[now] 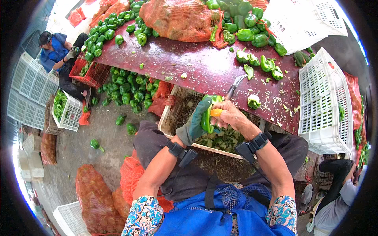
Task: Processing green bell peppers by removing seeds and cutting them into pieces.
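My left hand [195, 120], in a grey-green glove, is closed around a cut-open green bell pepper [207, 118], held above a crate. Against the pepper's right side is my bare right hand [232, 115], its fingers curled in. A small orange object [216, 113] shows at those fingertips; its kind I cannot make out. Below both hands a dirty white plastic crate [168, 118] holds pale green scraps. Just beyond the hands, at the table edge, lies a tool [230, 91] with a dark handle and a curved metal end. A pale pepper core [254, 102] sits right of it.
Cut pepper pieces [267, 64] and crumbs lie on the dark red table [169, 59]. Mesh sacks [181, 19] and whole peppers crowd its far side. White crates [325, 106] stand at right. Peppers [126, 88] heap on the floor at left, near a person in blue [59, 49].
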`<action>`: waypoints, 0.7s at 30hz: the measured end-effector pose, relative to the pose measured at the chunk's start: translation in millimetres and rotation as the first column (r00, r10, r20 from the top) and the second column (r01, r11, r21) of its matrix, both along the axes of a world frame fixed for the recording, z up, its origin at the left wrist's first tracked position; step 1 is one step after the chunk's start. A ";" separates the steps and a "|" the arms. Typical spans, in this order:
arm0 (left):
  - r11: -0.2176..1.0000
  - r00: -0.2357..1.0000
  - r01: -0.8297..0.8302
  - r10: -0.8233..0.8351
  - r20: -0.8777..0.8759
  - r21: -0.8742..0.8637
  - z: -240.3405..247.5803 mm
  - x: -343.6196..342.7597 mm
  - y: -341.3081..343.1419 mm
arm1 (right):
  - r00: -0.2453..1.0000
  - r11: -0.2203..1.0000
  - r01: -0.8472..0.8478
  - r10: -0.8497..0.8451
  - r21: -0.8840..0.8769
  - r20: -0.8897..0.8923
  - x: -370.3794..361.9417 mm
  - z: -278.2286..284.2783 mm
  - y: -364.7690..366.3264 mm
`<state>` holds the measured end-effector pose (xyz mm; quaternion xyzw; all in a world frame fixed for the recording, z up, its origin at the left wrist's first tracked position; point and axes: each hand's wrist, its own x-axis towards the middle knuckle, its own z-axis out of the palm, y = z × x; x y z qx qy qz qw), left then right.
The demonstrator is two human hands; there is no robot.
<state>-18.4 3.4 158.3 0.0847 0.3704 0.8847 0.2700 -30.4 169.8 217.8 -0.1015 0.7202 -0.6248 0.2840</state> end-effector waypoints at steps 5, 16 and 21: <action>0.989 0.999 0.007 -0.001 0.039 -0.147 -4.8 -1.8 -0.5 | 0.989 0.996 0.062 -0.053 -0.066 0.135 0.6 -18.1 4.1; 0.885 0.971 -0.082 -0.033 -0.236 -0.458 26.6 -6.9 -12.2 | 0.993 0.988 0.108 -0.102 -0.111 0.054 13.7 -22.7 4.8; 0.892 0.971 -0.117 0.010 -0.240 -0.437 32.3 -5.0 -10.2 | 0.996 0.981 0.088 -0.084 -0.173 0.029 13.8 -13.4 5.1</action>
